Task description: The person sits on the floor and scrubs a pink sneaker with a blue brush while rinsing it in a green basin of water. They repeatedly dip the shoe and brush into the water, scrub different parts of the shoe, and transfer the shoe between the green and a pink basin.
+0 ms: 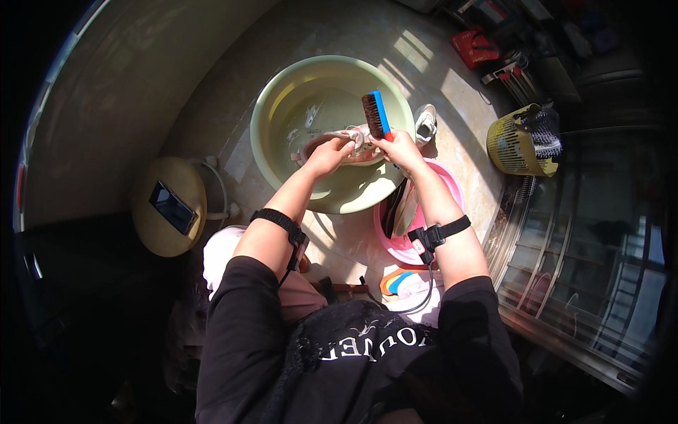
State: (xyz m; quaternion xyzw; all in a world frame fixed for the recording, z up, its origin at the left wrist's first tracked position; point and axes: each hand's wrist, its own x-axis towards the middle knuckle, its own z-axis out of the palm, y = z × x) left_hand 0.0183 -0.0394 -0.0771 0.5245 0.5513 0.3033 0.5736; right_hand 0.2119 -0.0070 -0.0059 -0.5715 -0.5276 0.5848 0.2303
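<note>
A pale green plastic basin (pixel 259 114) with shallow water in it stands on the floor in front of me. My left hand (pixel 335 155) grips a light pink shoe (pixel 320 139) over the water, its fingers near the tongue or laces. In my right hand (pixel 398 149) is a scrubbing brush (pixel 380 114) with a blue back and dark brown bristles. The brush points up and its bristles face left, just beyond the shoe's right end. Part of the shoe is hidden behind my hands.
Below my right forearm a pink basin (pixel 389 248) holds insoles (pixel 405 212). A white sneaker (pixel 425 124) leans by the green basin. At left, a phone (pixel 172 207) lies on a round stool (pixel 145 228). A yellow basket (pixel 503 143) stands at right, beside sliding glass doors (pixel 577 254).
</note>
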